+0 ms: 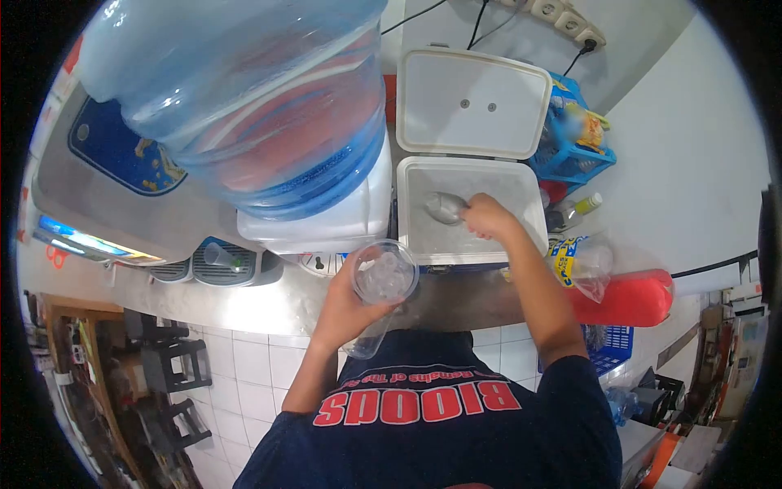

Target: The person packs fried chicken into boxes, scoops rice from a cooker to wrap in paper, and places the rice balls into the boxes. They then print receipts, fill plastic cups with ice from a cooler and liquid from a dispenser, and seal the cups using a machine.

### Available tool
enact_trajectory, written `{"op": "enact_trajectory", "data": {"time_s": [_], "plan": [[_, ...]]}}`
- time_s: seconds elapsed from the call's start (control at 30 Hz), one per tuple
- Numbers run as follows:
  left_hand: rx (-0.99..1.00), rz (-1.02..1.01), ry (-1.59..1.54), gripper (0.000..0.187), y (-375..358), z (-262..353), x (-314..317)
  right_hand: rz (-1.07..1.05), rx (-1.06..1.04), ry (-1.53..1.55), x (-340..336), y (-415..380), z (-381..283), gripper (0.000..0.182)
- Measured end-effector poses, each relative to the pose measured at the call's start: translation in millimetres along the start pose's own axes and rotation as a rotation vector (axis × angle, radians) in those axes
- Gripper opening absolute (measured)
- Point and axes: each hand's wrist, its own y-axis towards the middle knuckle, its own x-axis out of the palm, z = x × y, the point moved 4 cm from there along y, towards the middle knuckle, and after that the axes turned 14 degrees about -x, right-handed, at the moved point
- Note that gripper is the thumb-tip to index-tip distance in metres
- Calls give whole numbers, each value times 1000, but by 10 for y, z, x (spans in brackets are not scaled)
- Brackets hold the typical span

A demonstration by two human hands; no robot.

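Observation:
My left hand (346,306) is wrapped round a clear plastic cup (385,281), its mouth facing up and pieces of ice showing inside. In my right hand (489,218) is the handle of a metal scoop (445,207), which reaches into a white ice box (534,213). Pale ice lies in the box around the scoop. The box's lid (475,102) stands raised behind it. Part of the cup's lower body extends below my left fingers.
A large blue water bottle (269,106) sits on a white dispenser (318,231) left of the box. To the right are a blue basket (574,159), a bottle (582,205) and a red container (631,297). The metal counter (464,301) runs along the front.

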Motion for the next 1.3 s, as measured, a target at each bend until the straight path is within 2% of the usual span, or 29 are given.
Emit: {"op": "enact_trajectory", "data": {"time_s": [0.07,0.1,0.23,0.33,0.43,0.5,0.63,0.7,0.8,0.83,0.87,0.97,1.03,1.1,1.17,1.23,1.3], "plan": [[19,4,-21,87,-11,3,-23,75,-82,-332,-150,-74,1,36],[16,4,-24,87,-7,-21,-22,195,-164,-556,-158,-131,-89,30],[-7,-22,-11,87,20,-103,10,177,-151,-659,5,-148,-365,30],[2,-24,-18,84,22,-62,35,168,-260,-752,280,-7,-485,28],[27,-6,-34,83,11,3,14,114,-219,-684,301,102,-431,26],[33,-2,-50,83,-25,-23,13,17,143,-42,256,213,-69,27],[6,-15,-77,84,15,-78,62,154,124,-23,364,100,-15,26],[9,-47,-71,84,-29,-65,77,235,-62,-236,348,102,-6,27],[33,-41,39,84,-18,4,100,338,-116,-377,456,116,-28,28],[30,-53,22,83,-58,-27,113,210,-16,-353,404,-67,-360,31],[48,-51,0,83,-22,-23,124,218,-21,-352,386,-36,-344,31],[41,-62,-19,83,-53,-17,137,311,-62,-277,481,93,-117,31],[59,-44,-27,83,-2,-56,148,323,-34,-37,484,333,110,31],[42,-40,-27,83,-122,-107,184,265,-100,-49,672,570,312,29],[21,-34,-12,85,-120,-67,176,228,-191,-65,633,678,228,30],[17,-32,-49,85,-137,-122,158,284,28,440,597,523,267,22],[11,-33,-91,85,-127,-147,151,264,7,550,507,364,184,18]]}}
